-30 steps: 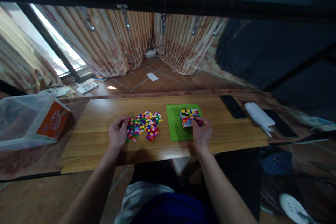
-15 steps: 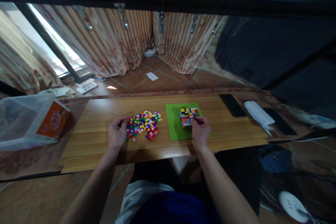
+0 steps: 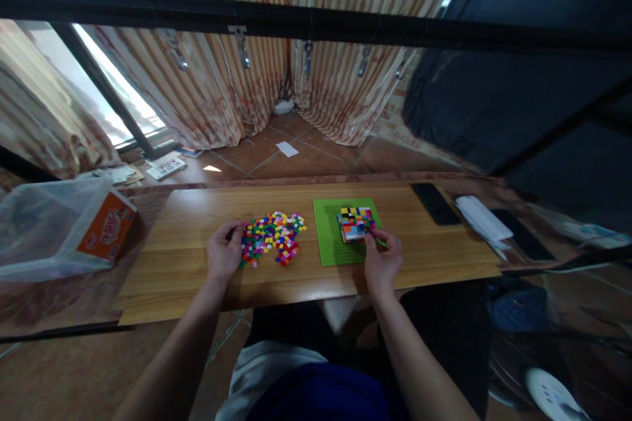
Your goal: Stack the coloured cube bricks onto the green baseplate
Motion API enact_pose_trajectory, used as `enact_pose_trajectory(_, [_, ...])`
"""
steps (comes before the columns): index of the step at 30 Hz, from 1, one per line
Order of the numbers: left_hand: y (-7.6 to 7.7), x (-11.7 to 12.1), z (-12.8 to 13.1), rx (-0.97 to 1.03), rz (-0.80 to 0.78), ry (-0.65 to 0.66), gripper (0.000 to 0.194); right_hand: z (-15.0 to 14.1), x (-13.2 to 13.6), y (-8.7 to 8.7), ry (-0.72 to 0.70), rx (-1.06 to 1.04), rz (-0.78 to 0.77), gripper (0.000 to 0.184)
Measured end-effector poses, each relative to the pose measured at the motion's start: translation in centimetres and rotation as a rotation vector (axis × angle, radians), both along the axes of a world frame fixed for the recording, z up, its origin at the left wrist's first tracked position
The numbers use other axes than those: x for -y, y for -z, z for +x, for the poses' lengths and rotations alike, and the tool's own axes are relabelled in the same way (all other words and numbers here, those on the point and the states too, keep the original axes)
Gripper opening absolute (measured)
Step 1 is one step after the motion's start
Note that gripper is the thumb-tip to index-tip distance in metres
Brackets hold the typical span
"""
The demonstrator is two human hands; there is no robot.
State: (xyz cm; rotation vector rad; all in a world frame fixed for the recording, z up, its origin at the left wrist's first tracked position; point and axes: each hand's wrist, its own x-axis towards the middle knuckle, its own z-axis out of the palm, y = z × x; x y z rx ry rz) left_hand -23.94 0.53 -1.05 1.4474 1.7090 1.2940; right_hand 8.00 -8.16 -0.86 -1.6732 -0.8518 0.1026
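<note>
A block of multicoloured toy bricks [image 3: 354, 223] stands on a green studded baseplate [image 3: 326, 243] right of the table's middle. At its near right corner is my right hand [image 3: 384, 263], thumb and forefinger pinched on what looks like a small toy brick; the fingertips partly cover it. To the left lies a loose pile of small toy bricks [image 3: 271, 233] in many colours, spread on the wood. My left hand [image 3: 226, 251] rests at the pile's left edge with its fingers drawn together. Whatever is between those fingertips is hidden.
The wooden table [image 3: 187, 210] also carries a dark phone [image 3: 435, 204] at right. Beyond its right end lie a white item [image 3: 482, 217] and another dark flat device [image 3: 524, 235]. A clear plastic bin [image 3: 49, 230] with an orange label stands left. A black bar [image 3: 316, 23] crosses above.
My right hand's fingers have shifted slightly at the brick block's near right corner, uncovering more of its front. My left hand stays by the pile. The whole view has tilted a little.
</note>
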Motion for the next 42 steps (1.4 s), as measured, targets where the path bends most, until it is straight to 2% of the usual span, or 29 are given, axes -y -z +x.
enact_pose_trajectory(5, [0.0,0.1,0.1,0.023,0.017,0.013,0.029,-1.8,0.8,-1.8,-0.087,0.142,0.049,0.019])
enact_pose_trajectory(9, [0.1,0.1,0.2,0.043,0.019,0.022,0.028,-3.3,0.3,-2.3,-0.225,0.190,0.031,0.019])
enact_pose_trajectory(13, [0.1,0.2,0.2,0.049,0.032,0.030,0.027,-5.2,-0.6,-2.1,-0.440,0.304,-0.104,0.021])
enact_pose_trajectory(15, [0.1,0.2,0.2,0.059,0.026,0.032,0.027,-6.3,-1.2,-2.2,-0.499,0.389,-0.192,0.022])
enact_pose_trajectory(21, [0.1,0.3,0.2,0.081,0.019,0.033,0.025,-8.3,-3.1,-3.4,-0.547,0.602,-0.429,0.024])
enact_pose_trajectory(26, [0.1,0.3,0.2,0.071,0.016,0.034,0.025,-8.9,-4.7,-2.8,-0.567,0.617,-0.518,0.024])
enact_pose_trajectory(34, [-0.2,0.3,0.2,0.053,0.006,0.014,0.026,-9.1,-6.0,-1.0,-0.615,0.595,-0.402,0.023])
enact_pose_trajectory(42, [0.0,0.2,0.1,0.042,0.011,0.024,0.028,-8.0,-3.5,-1.5,-0.636,0.440,-0.306,0.023])
